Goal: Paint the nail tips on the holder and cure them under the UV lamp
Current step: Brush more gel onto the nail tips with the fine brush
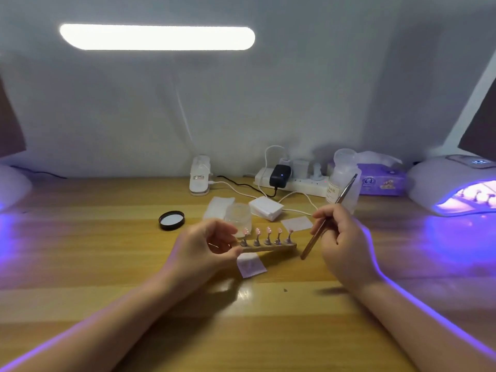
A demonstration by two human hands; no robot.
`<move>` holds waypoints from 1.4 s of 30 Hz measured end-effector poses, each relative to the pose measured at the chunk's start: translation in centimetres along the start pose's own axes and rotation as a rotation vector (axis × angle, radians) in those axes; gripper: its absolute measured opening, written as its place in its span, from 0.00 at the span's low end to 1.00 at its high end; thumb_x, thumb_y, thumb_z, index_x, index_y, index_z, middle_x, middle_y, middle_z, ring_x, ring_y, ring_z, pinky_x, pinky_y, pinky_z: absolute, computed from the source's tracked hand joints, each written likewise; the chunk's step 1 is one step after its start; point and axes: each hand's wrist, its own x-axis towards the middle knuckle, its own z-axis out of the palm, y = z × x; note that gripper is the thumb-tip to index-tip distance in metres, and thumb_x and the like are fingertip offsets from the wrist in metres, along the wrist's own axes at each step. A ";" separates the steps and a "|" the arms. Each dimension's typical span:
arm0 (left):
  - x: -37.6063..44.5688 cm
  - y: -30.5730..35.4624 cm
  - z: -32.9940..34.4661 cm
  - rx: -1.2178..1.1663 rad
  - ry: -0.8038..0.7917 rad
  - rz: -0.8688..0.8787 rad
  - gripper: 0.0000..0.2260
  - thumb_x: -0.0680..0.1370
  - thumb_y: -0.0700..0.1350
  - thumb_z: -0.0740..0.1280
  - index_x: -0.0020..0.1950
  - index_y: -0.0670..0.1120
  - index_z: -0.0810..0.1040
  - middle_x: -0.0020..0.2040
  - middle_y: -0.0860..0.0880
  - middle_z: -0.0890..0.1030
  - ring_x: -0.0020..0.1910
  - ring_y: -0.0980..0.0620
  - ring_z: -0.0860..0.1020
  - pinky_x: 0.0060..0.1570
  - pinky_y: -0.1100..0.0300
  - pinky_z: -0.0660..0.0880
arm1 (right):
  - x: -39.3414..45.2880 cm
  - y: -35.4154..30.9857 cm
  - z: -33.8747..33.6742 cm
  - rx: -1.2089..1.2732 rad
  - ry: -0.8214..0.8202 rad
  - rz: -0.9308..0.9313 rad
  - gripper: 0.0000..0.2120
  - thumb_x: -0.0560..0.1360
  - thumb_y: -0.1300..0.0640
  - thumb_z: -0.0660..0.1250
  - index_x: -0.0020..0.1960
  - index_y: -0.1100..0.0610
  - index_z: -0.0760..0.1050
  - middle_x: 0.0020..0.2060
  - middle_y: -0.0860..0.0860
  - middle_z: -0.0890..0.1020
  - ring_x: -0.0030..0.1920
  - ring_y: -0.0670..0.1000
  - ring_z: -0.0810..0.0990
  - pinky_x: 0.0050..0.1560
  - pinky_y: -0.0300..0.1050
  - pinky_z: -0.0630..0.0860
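A wooden bar holder (271, 247) carries several pink nail tips (269, 230) on small metal stands. My left hand (206, 247) pinches the holder's left end and keeps it just above the table. My right hand (342, 237) grips a slim nail brush (312, 244) like a pen, its lower end pointing down just right of the holder. A lit UV lamp (453, 183) glows purple at the far right, with another holder of tips inside it.
An open clear jar (239, 216) stands behind the holder, its black lid (171, 220) to the left. White wipes (251, 265) lie around. A white bottle (342, 181), power strip (292, 181), tissue box (383, 181) and cables line the back edge.
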 end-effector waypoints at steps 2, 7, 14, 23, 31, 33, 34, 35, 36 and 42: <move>0.1 -0.5 0.0 0.026 -0.007 0.027 0.14 0.67 0.39 0.79 0.46 0.54 0.80 0.42 0.58 0.84 0.36 0.59 0.82 0.39 0.70 0.76 | -0.2 -0.2 0.1 0.020 -0.016 0.001 0.23 0.68 0.75 0.57 0.49 0.49 0.76 0.36 0.47 0.80 0.34 0.44 0.75 0.35 0.43 0.70; 0.1 -1.6 0.1 0.144 -0.014 0.116 0.16 0.68 0.41 0.79 0.45 0.57 0.77 0.43 0.61 0.83 0.37 0.58 0.81 0.37 0.72 0.74 | -0.9 -1.6 0.6 0.074 -0.100 -0.028 0.25 0.70 0.70 0.56 0.52 0.42 0.76 0.33 0.45 0.80 0.30 0.43 0.74 0.31 0.33 0.67; 0.1 -1.9 -0.1 0.374 -0.002 0.190 0.17 0.68 0.48 0.79 0.41 0.59 0.71 0.39 0.62 0.78 0.38 0.62 0.76 0.36 0.72 0.70 | -1.7 -2.9 1.2 0.168 -0.223 -0.057 0.26 0.70 0.64 0.53 0.60 0.41 0.73 0.39 0.46 0.83 0.36 0.38 0.77 0.35 0.27 0.68; -1.4 1.0 1.0 0.221 0.092 0.599 0.22 0.65 0.42 0.81 0.43 0.52 0.68 0.37 0.62 0.69 0.34 0.63 0.66 0.32 0.75 0.64 | -2.8 -4.8 1.8 0.256 -0.367 -0.059 0.27 0.71 0.65 0.53 0.68 0.55 0.72 0.36 0.37 0.80 0.38 0.41 0.78 0.39 0.31 0.73; -2.8 2.8 1.5 0.148 -0.090 0.682 0.08 0.79 0.44 0.65 0.57 0.47 0.71 0.43 0.60 0.74 0.40 0.65 0.72 0.41 0.71 0.70 | -3.2 -5.2 2.3 0.219 -0.589 -0.170 0.31 0.71 0.66 0.55 0.73 0.52 0.64 0.45 0.52 0.81 0.45 0.45 0.78 0.49 0.41 0.75; -2.8 2.7 1.4 0.121 -0.098 0.655 0.05 0.81 0.43 0.62 0.56 0.46 0.72 0.44 0.56 0.76 0.39 0.60 0.74 0.39 0.64 0.73 | -3.3 -5.0 2.3 0.200 -0.603 -0.189 0.34 0.73 0.67 0.56 0.76 0.46 0.56 0.46 0.48 0.79 0.45 0.42 0.77 0.51 0.38 0.74; -2.7 2.7 1.4 0.109 -0.069 0.644 0.04 0.81 0.43 0.61 0.55 0.46 0.71 0.42 0.56 0.75 0.38 0.60 0.73 0.38 0.64 0.72 | -3.3 -4.9 2.2 0.195 -0.596 -0.189 0.36 0.73 0.67 0.57 0.75 0.41 0.52 0.46 0.46 0.79 0.46 0.40 0.78 0.53 0.37 0.74; -2.7 2.5 1.4 0.100 -0.032 0.631 0.04 0.81 0.43 0.61 0.55 0.46 0.71 0.41 0.56 0.74 0.36 0.59 0.72 0.37 0.65 0.70 | -3.2 -4.9 2.1 0.190 -0.565 -0.191 0.38 0.73 0.66 0.58 0.74 0.38 0.50 0.47 0.44 0.80 0.48 0.40 0.78 0.53 0.36 0.74; -2.7 2.4 1.5 0.083 -0.005 0.612 0.04 0.81 0.42 0.61 0.55 0.47 0.71 0.39 0.55 0.73 0.34 0.59 0.70 0.35 0.65 0.69 | -3.1 -4.9 2.0 0.185 -0.505 -0.198 0.37 0.73 0.65 0.59 0.72 0.36 0.51 0.48 0.44 0.81 0.49 0.40 0.79 0.53 0.35 0.75; -2.3 2.1 1.3 -0.015 0.061 0.532 0.04 0.79 0.42 0.61 0.53 0.45 0.73 0.37 0.50 0.75 0.34 0.51 0.73 0.35 0.59 0.72 | -0.2 -2.5 0.3 -0.179 -0.136 -0.145 0.30 0.72 0.50 0.67 0.71 0.54 0.61 0.52 0.45 0.74 0.55 0.44 0.68 0.56 0.42 0.68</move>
